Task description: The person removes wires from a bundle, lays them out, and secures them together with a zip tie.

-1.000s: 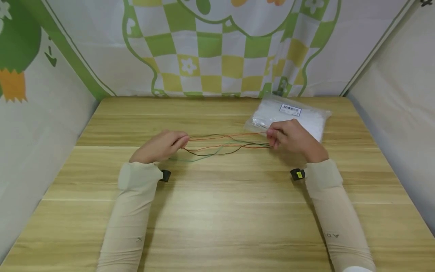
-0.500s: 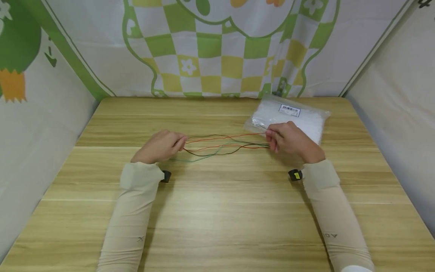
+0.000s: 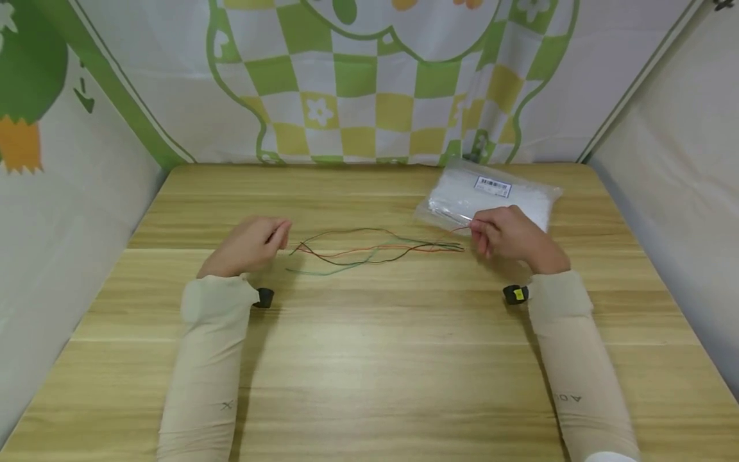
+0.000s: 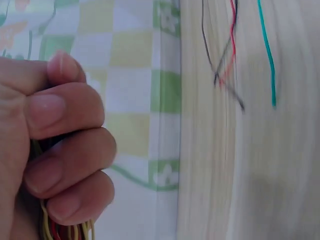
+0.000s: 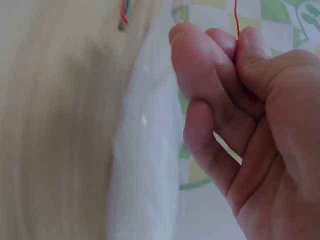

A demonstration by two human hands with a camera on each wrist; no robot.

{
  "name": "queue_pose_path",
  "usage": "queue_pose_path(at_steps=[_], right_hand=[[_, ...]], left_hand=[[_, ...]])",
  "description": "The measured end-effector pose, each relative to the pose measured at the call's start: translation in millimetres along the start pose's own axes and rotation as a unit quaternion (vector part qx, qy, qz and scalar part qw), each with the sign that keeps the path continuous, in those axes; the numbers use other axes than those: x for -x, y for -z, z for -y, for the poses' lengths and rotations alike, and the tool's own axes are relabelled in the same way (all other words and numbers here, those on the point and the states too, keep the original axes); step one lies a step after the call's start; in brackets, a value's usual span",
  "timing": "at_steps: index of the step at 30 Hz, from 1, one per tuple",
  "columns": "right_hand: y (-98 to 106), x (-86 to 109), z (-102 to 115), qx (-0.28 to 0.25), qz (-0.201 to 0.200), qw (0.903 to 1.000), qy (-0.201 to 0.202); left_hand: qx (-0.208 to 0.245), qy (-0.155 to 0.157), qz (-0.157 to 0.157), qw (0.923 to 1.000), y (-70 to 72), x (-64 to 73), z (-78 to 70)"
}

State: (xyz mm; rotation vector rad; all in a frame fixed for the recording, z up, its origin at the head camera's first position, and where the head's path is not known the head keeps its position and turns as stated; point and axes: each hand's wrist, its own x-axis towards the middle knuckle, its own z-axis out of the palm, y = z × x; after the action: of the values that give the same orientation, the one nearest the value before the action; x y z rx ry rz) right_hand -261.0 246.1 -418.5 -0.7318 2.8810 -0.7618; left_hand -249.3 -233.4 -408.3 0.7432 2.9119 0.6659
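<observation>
Several thin wires (image 3: 378,262), red, green and dark, lie stretched side to side across the table. Just beyond their left ends is my left hand (image 3: 247,244), its fingers curled round a bundle of yellowish and red wires (image 4: 48,227), as the left wrist view shows; most of that bundle is hidden in the palm. A loose green wire end (image 4: 273,90) lies apart from it on the table. At the other side, my right hand (image 3: 510,237) pinches the end of a red wire (image 5: 237,19) between thumb and forefinger, the remaining fingers loosely bent.
A clear plastic bag (image 3: 456,192) of white contents, with a barcode label (image 3: 492,187), lies at the back right, partly behind my right hand. A patterned cloth (image 3: 358,109) hangs behind the wooden table (image 3: 369,359).
My left hand has moved left, away from the wires on the table, whose left ends now show. The right hand has shifted right, drawing the red wire's end with it.
</observation>
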Motion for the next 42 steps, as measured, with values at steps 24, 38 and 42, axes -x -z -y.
queue_pose_path(at_steps=[24,38,42], right_hand=[[-22,-14.6,37,-0.047,0.011,0.9986,0.022],[-21,-15.0,40,-0.070,-0.014,0.9974,0.010],[-19,-14.2,37,-0.077,-0.021,0.9968,-0.004]], left_hand=[[0.011,-0.047,0.073,0.9962,-41.2,-23.7,-61.9],[0.054,-0.108,0.113,0.9862,-49.5,-29.4,-68.0],[0.040,-0.100,0.108,0.9883,-47.8,-28.8,-63.2]])
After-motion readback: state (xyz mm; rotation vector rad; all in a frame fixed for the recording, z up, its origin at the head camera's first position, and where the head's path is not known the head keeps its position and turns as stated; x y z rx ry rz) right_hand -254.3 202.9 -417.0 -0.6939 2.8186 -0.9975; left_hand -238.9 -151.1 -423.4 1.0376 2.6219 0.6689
